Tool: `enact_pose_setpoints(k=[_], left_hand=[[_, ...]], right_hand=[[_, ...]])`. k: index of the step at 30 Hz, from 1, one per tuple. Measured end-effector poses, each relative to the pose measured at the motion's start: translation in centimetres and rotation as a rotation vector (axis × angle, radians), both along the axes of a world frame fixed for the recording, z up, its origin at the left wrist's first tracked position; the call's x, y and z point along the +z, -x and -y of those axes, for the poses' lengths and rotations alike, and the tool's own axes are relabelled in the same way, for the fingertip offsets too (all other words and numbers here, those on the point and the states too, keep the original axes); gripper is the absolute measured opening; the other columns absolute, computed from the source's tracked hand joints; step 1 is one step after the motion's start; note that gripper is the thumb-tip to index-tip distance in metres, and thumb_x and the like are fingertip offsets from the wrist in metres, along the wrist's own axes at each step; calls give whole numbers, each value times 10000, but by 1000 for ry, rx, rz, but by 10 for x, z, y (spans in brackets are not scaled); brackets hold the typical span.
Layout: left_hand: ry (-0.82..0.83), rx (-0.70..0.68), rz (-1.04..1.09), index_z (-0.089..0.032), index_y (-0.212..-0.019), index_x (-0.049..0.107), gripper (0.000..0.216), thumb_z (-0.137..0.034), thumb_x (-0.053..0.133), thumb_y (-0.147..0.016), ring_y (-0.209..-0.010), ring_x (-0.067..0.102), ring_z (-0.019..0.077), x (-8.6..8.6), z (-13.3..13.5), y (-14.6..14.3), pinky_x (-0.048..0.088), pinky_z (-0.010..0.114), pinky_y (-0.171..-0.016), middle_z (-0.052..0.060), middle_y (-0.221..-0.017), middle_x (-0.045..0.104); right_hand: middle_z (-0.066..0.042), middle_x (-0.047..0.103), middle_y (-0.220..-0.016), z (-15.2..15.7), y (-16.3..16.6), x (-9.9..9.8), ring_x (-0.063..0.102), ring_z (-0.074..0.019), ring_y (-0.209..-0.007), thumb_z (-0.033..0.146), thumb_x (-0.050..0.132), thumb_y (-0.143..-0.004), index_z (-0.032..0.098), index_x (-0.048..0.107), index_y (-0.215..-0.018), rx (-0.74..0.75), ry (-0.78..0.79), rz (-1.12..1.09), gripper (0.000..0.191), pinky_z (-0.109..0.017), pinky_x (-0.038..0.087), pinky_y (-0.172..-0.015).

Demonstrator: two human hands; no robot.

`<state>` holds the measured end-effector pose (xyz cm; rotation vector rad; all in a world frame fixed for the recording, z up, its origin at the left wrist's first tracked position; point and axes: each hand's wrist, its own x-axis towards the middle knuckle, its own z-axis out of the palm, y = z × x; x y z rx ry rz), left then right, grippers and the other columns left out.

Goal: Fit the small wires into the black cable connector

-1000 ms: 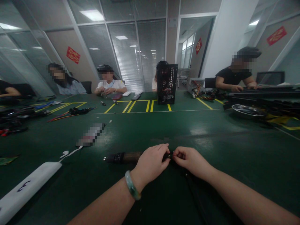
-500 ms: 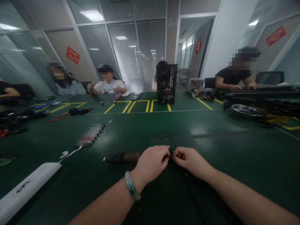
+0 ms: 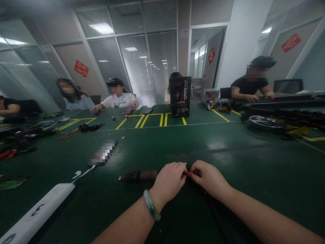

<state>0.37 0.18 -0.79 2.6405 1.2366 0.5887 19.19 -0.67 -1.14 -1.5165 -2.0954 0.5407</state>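
Observation:
A dark electric screwdriver (image 3: 147, 176) lies crosswise on the green table, its metal tip facing left. My left hand (image 3: 170, 181), with a green bangle on the wrist, is closed over the tool's right part and hides it. Close by, the fingers of my right hand (image 3: 209, 177) are pinched together at the tool's hidden right end, almost meeting the left fingertips. What they pinch is too dark and covered to make out. A dark cord (image 3: 212, 205) runs from below the right hand toward the front edge.
At left are a white power strip (image 3: 42, 211), a blurred-out phone-like object (image 3: 104, 153) and a bundle of wires (image 3: 86, 128). A black computer case (image 3: 180, 96) stands opposite, with people around the table. More dark parts (image 3: 281, 113) and a metal ring lie at right.
The view has shifted, so the scene sits a little lower. Both hands stay together at the screwdriver's right end. The co-worker in white across the table has lowered a hand.

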Motion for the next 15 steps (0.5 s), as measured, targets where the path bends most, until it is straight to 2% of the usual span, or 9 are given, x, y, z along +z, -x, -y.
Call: enact_pose_setpoints(k=[2, 4, 8, 11, 15], left_hand=[[-12, -7, -9, -207, -960, 565, 117, -161, 544, -854, -1028, 578, 208, 1, 1, -1, 450, 385, -925, 34, -1129, 615], [-22, -8, -29, -204, -973, 559, 132, -160, 542, -850, -1021, 581, 212, 3, 1, -1, 455, 382, -913, 41, -1118, 618], [-34, -18, -34, -203, -1029, 547, 212, -162, 565, -823, -1095, 554, 225, 6, 3, 0, 448, 388, -939, 59, -1244, 566], [-65, -48, -5, -206, -1141, 519, 360, -176, 599, -792, -1178, 507, 232, 10, 6, 0, 395, 416, -1017, 70, -1324, 515], [-144, -113, 44, -212, -1283, 452, 521, -205, 613, -788, -1247, 454, 237, 23, 13, 1, 235, 487, -1124, 80, -1348, 501]], right_hand=[[-27, 582, -975, 3, 3, 2, 570, -140, -731, 269, 605, -818, 210, 639, -767, -10, -75, -5, 85, -249, 418, -627], [-35, 555, -1041, 4, 5, 3, 569, -139, -769, 226, 590, -820, 202, 614, -777, 3, -94, -24, 54, -249, 432, -662], [-3, 555, -854, 4, 9, 0, 551, -144, -737, 168, 564, -824, 202, 556, -794, 30, -84, 14, 46, -241, 412, -647], [-5, 552, -857, 5, 12, -3, 553, -141, -729, 150, 557, -822, 196, 545, -827, 5, -100, 30, 49, -235, 402, -642], [-15, 576, -901, 3, 6, -4, 576, -145, -761, 155, 574, -817, 195, 563, -882, -47, -118, 71, 77, -233, 408, -683]])
